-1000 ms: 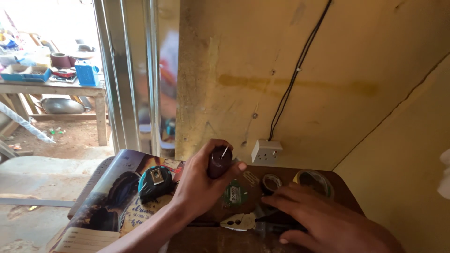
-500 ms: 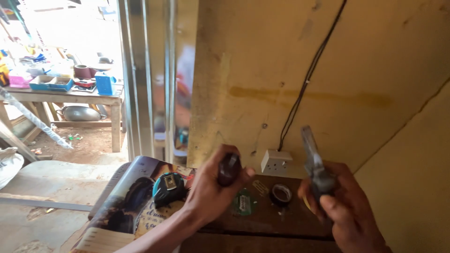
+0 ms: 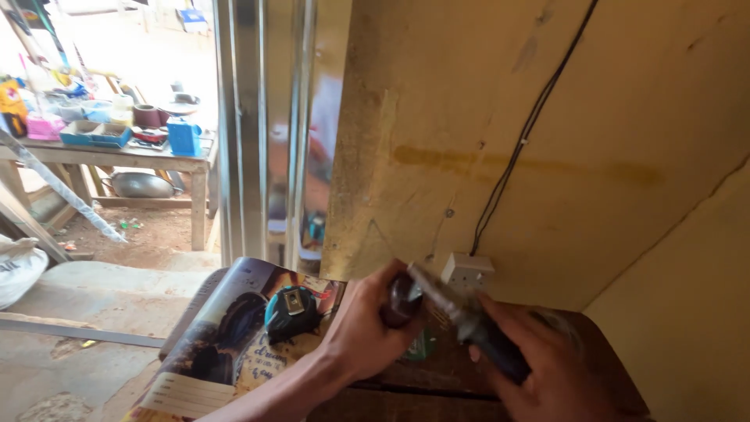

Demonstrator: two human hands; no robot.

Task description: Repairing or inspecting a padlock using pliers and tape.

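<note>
Above wooden table [image 3: 601,367], pliers [image 3: 469,316] between hands [image 3: 371,328].

1 head view, looking down and forward, close over wooden table [image 3: 594,344], facing plywood wall [image 3: 547,117].

My left hand [image 3: 367,332] comes in from lower left w/ the forearm angled up toward the middle, fingers curled tight in a fist-like grip, thumb side facing right. My right hand [image 3: 539,363] sits just right of it & nearer, back of hand up, fingers wrapped shut, knuckles pointing left. Both hands nearly meet, wrists low at the near edge.
</note>
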